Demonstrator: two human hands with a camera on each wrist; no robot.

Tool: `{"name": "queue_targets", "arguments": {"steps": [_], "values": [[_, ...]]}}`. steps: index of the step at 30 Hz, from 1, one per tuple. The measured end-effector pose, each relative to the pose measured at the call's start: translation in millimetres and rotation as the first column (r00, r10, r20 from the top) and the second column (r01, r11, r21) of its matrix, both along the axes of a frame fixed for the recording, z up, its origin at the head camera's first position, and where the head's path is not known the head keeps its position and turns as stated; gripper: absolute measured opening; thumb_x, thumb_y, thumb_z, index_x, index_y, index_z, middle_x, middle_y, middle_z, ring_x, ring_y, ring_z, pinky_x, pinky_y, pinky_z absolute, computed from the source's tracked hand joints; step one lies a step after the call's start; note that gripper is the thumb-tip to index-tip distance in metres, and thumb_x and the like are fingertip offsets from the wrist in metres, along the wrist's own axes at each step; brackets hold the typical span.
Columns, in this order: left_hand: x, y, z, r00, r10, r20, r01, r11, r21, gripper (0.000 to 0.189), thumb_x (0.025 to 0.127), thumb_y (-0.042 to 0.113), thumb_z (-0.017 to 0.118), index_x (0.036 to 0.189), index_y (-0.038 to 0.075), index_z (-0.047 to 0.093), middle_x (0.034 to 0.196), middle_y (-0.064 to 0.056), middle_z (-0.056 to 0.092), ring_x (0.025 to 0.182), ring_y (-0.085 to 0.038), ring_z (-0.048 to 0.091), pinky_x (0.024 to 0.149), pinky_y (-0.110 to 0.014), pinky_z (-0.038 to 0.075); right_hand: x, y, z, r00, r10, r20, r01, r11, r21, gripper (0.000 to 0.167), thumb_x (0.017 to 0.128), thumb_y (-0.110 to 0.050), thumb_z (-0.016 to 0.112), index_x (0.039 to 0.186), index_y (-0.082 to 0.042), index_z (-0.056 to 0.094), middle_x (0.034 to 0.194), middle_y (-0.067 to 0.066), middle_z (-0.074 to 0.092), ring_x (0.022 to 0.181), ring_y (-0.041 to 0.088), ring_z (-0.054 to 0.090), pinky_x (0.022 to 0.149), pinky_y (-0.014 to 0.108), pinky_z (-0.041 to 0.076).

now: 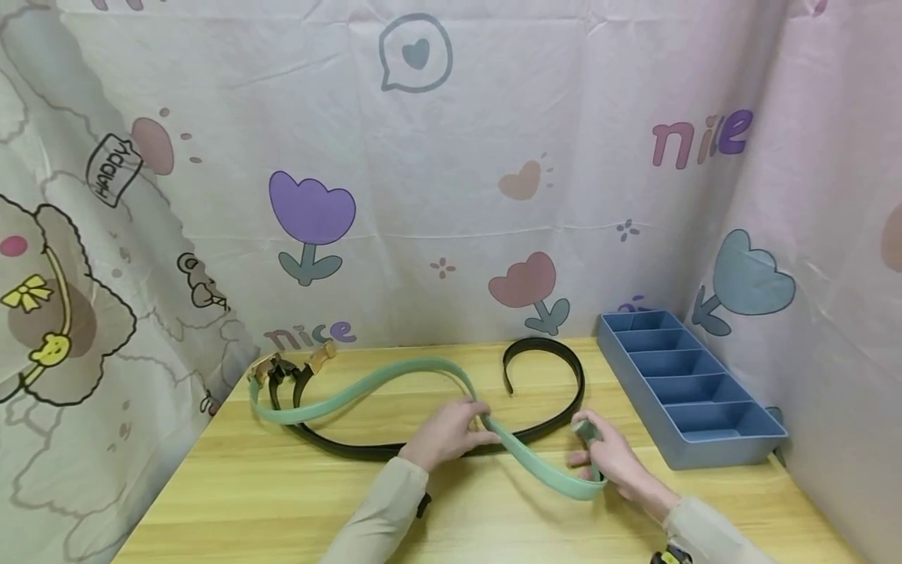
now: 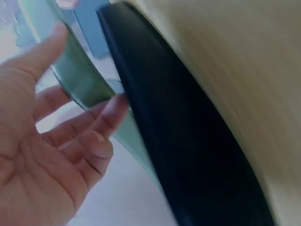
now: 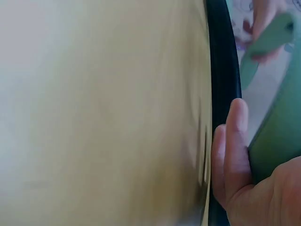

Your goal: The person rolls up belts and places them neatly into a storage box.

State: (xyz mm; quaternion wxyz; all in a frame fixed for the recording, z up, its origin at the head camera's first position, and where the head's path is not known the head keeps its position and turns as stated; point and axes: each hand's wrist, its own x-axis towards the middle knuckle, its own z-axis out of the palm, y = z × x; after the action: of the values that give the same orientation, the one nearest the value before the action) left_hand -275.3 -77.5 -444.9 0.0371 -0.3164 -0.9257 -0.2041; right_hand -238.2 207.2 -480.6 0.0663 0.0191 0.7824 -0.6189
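Observation:
A long mint-green belt [image 1: 395, 374] winds across the wooden table. My left hand [image 1: 447, 431] pinches it near its middle; in the left wrist view the thumb lies along the green strap [image 2: 82, 75] with the fingers behind. Toward its free end, my right hand [image 1: 613, 454] holds the green belt, which bends up in a loop between fingers and thumb. Under the green one lies a black belt [image 1: 352, 451], its tail curled round at the back right. Gold-toned buckles [image 1: 322, 355] and a dark clasp [image 1: 282, 370] sit together at the far left.
At the right stands a blue-grey organizer box [image 1: 676, 439] with several compartments in a row. A patterned curtain [image 1: 423, 196] hangs behind the table [image 1: 232, 501] and along both sides.

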Motion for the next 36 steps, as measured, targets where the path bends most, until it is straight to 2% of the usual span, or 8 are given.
{"name": "queue_targets", "arguments": {"steps": [3,9,14,18,21,27,32,36], "values": [[-9.1,2.3,-5.3,0.999,0.034,-0.021,-0.034,0.999,-0.013,0.041,0.092,0.035,0.067,0.125,0.011,0.064,0.114,-0.005,0.068,0.089,-0.015,0.065,0.078,-0.028,0.053,8.6,-6,0.1,0.998,0.067,-0.011,-0.067,0.998,-0.015,0.048,0.079,0.016,0.027,0.117,0.001,0.052,0.118,0.024,0.052,0.09,0.033,0.069,0.059,0.034,0.051],[-4.7,20.5,-5.9,0.991,-0.015,-0.132,0.008,0.999,-0.053,0.028,0.095,0.009,0.058,0.121,0.014,0.068,0.113,-0.003,0.069,0.102,-0.018,0.066,0.087,-0.028,0.053,17.5,-27,5.9,0.996,0.078,0.034,-0.079,0.997,0.019,0.022,0.098,-0.006,0.042,0.113,-0.006,0.058,0.107,0.017,0.053,0.087,0.027,0.068,0.062,0.036,0.052],[21.5,33.2,-3.7,0.988,-0.024,-0.154,-0.001,0.987,-0.161,0.044,0.101,0.047,0.042,0.126,0.02,0.066,0.119,-0.006,0.068,0.109,-0.022,0.063,0.094,-0.038,0.05,16.5,-31,5.0,0.998,0.058,-0.021,-0.056,0.995,0.081,0.019,0.102,-0.025,0.051,0.114,-0.013,0.059,0.113,0.019,0.057,0.084,0.026,0.07,0.066,0.036,0.052],[45.0,43.0,-4.1,0.949,-0.046,-0.312,-0.026,0.974,-0.223,0.072,0.085,0.08,0.041,0.116,0.021,0.071,0.094,-0.005,0.071,0.093,-0.019,0.066,0.081,-0.035,0.053,14.8,-30,3.5,0.998,0.051,-0.033,-0.047,0.993,0.109,0.022,0.102,-0.03,0.05,0.114,-0.014,0.061,0.116,0.016,0.058,0.086,0.025,0.069,0.064,0.037,0.053],[55.3,47.4,-4.7,0.938,-0.09,-0.334,0.017,0.977,-0.215,0.071,0.079,0.081,0.05,0.104,0.019,0.074,0.073,0.003,0.064,0.08,-0.014,0.062,0.072,-0.028,0.052,12.8,-30,3.7,0.997,0.069,-0.035,-0.063,0.986,0.152,0.023,0.101,-0.028,0.052,0.104,-0.009,0.065,0.098,0.012,0.059,0.078,0.019,0.063,0.057,0.034,0.053],[50.6,36.6,-7.8,0.974,-0.13,-0.185,0.107,0.985,-0.133,0.055,0.076,0.071,0.064,0.086,0.018,0.075,0.076,0.007,0.062,0.079,-0.008,0.06,0.074,-0.022,0.051,9.0,-28,6.8,0.953,0.247,-0.175,-0.13,0.856,0.501,0.019,0.098,-0.02,0.058,0.086,-0.014,0.072,0.067,-0.004,0.054,0.056,0.006,0.046,0.052,0.023,0.038],[40.1,18.5,-8.7,0.989,-0.12,-0.081,0.113,0.99,-0.081,0.054,0.076,0.07,0.065,0.091,0.019,0.076,0.127,-0.01,0.063,0.103,-0.018,0.065,0.084,-0.027,0.054,6.0,-22,10.3,0.903,0.374,-0.211,-0.184,0.781,0.597,0.023,0.095,-0.006,0.056,0.11,-0.014,0.072,0.089,0.0,0.067,0.07,0.008,0.054,0.06,0.023,0.044],[39.2,13.3,-4.3,0.986,-0.115,-0.122,0.103,0.989,-0.105,0.045,0.084,0.058,0.067,0.109,0.022,0.074,0.147,-0.015,0.047,0.128,-0.03,0.053,0.096,-0.041,0.051,6.1,-19,12.6,0.899,0.391,-0.198,-0.194,0.76,0.621,0.036,0.087,0.007,0.053,0.116,-0.008,0.067,0.109,0.011,0.069,0.07,0.013,0.058,0.059,0.026,0.048]]}}
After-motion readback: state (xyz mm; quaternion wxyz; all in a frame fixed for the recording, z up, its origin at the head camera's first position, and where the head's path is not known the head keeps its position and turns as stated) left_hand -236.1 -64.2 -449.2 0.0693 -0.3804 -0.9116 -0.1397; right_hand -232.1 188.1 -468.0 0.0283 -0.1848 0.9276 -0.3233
